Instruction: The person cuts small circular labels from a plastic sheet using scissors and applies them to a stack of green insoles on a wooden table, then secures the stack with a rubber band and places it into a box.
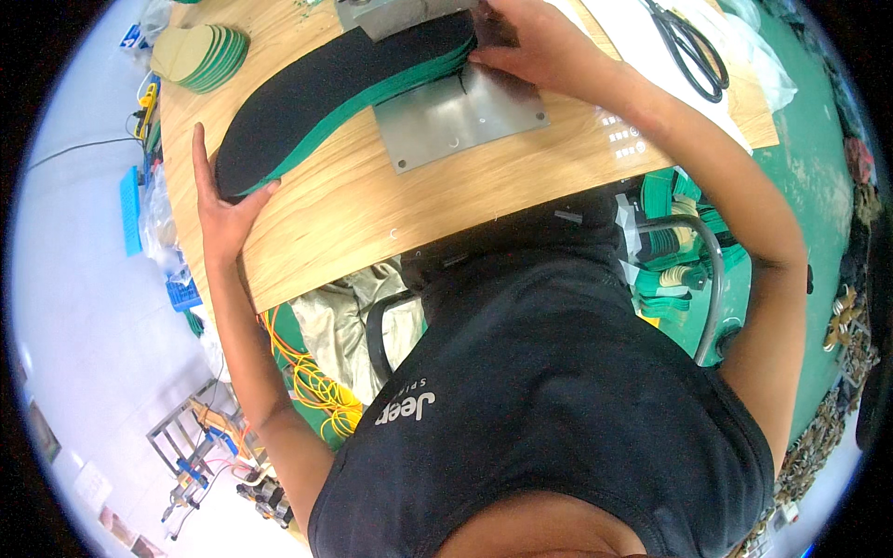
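Now my left hand cups the black-and-green insole stack's end, fingers spread, while my right hand presses flat-fingered on its far end.

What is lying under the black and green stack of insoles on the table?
Under the far end of the insole stack lies a grey metal plate; the rest sits on the wooden table. How far the plate runs beneath is covered.

The left hand is open, palm turned inward, fingers straight and pointing away from the body, thumb spread toward the right. Its forearm runs back to a bent elbow. The right hand lies palm down, fingers extended leftward, with the arm bent sharply at the elbow.
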`<control>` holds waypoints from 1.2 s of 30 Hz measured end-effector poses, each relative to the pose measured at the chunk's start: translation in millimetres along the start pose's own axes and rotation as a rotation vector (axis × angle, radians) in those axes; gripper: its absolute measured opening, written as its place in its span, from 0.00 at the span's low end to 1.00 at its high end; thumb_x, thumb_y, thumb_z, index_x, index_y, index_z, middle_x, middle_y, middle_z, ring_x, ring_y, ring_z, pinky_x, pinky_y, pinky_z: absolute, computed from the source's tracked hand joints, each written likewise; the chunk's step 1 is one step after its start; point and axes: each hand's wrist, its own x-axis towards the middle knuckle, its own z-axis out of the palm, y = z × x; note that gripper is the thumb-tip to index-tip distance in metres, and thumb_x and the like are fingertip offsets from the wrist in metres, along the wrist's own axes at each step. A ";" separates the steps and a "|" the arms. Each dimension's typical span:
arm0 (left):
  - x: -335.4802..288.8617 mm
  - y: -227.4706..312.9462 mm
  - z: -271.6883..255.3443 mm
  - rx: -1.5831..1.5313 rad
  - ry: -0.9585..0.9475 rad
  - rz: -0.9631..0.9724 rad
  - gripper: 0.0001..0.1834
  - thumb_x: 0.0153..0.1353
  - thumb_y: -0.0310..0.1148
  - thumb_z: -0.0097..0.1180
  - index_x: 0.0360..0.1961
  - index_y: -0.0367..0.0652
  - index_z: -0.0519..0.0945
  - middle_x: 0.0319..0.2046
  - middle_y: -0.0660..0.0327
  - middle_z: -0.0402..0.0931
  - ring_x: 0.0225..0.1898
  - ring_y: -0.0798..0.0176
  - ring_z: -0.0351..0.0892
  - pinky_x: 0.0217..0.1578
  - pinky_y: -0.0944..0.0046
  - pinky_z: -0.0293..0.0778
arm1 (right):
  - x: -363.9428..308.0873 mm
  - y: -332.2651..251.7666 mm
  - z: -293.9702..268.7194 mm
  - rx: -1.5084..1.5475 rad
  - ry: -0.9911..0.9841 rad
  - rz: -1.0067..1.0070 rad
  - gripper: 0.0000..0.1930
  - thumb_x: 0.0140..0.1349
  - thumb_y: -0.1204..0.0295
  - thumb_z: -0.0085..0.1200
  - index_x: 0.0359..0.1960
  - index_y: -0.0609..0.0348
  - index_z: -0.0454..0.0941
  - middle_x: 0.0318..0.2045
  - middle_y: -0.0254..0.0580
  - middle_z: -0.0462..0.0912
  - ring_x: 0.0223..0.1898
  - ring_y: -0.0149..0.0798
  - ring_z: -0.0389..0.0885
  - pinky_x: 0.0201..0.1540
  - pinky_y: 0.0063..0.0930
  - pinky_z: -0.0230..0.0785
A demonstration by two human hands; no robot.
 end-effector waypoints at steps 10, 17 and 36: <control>5.1 -1.7 -1.9 -0.017 -0.024 -0.022 0.61 0.38 0.24 0.72 0.71 0.47 0.45 0.47 0.52 0.73 0.48 0.59 0.76 0.50 0.63 0.71 | -0.4 -2.1 -0.4 0.000 -0.033 0.082 0.30 0.46 0.78 0.63 0.53 0.59 0.67 0.38 0.51 0.70 0.40 0.49 0.72 0.44 0.35 0.68; 6.1 -3.5 -1.3 -0.048 -0.013 -0.005 0.63 0.37 0.23 0.72 0.71 0.49 0.44 0.47 0.52 0.73 0.47 0.59 0.76 0.50 0.63 0.71 | -2.3 -3.5 2.3 0.055 0.055 0.117 0.34 0.46 0.78 0.63 0.57 0.58 0.64 0.41 0.54 0.70 0.42 0.50 0.72 0.46 0.37 0.68; -28.7 59.6 0.3 -0.064 0.305 0.158 0.15 0.62 0.24 0.46 0.48 0.32 0.74 0.43 0.51 0.77 0.47 0.58 0.76 0.49 0.59 0.72 | 94.0 65.3 -37.2 -0.373 -0.129 0.576 0.20 0.49 0.55 0.59 0.23 0.65 0.82 0.24 0.53 0.82 0.30 0.52 0.82 0.35 0.40 0.74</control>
